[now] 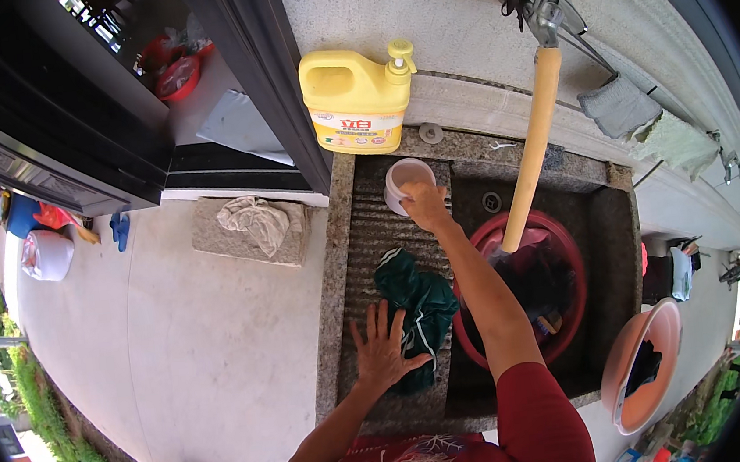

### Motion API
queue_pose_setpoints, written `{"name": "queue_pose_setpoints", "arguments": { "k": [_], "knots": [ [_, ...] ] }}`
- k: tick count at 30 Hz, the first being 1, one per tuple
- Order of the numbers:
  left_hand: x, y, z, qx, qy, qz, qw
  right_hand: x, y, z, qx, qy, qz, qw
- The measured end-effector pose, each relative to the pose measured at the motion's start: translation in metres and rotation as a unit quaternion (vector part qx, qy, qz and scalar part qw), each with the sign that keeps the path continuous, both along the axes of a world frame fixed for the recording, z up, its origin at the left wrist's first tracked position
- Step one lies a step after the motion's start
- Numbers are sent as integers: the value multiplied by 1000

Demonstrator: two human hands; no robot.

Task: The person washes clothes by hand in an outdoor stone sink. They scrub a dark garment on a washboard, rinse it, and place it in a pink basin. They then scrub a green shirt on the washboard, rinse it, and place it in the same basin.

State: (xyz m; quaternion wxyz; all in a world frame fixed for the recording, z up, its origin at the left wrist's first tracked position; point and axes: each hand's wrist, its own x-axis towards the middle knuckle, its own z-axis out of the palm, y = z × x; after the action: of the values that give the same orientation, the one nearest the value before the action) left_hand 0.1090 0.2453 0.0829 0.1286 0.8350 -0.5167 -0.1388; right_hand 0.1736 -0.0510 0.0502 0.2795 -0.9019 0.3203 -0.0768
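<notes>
Left hand [382, 353] presses green cloth [418, 302]; right hand [425, 204] grips cup [402, 178].

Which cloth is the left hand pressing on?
The dark green cloth on the ribbed washboard; the left hand lies flat on it. The pale rag sits apart.

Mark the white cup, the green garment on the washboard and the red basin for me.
white cup [402, 176]: head view, on its inner rim, right hand [425, 204] on it.
green garment [425, 301]: head view, on its bunched middle, left hand [381, 353] beside it.
red basin [564, 240]: head view, on its right rim.

Yellow detergent jug [357, 98], red basin [564, 240]
</notes>
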Motion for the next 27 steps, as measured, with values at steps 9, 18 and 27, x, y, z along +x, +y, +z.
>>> {"name": "queue_pose_setpoints", "arguments": {
  "k": [9, 18, 27],
  "knots": [
    [-1, 1, -7, -4, 30, -2, 1000, -14, 5, 16, -15, -207, -18, 978],
    [-3, 0, -13, -30, 43, 18, 998, -131, 125, 39, 255, -129, -23, 958],
    [-2, 3, -7, 38, 47, 21, 998, -212, 209, 56, 29, -79, 136, 987]
  ]
}}
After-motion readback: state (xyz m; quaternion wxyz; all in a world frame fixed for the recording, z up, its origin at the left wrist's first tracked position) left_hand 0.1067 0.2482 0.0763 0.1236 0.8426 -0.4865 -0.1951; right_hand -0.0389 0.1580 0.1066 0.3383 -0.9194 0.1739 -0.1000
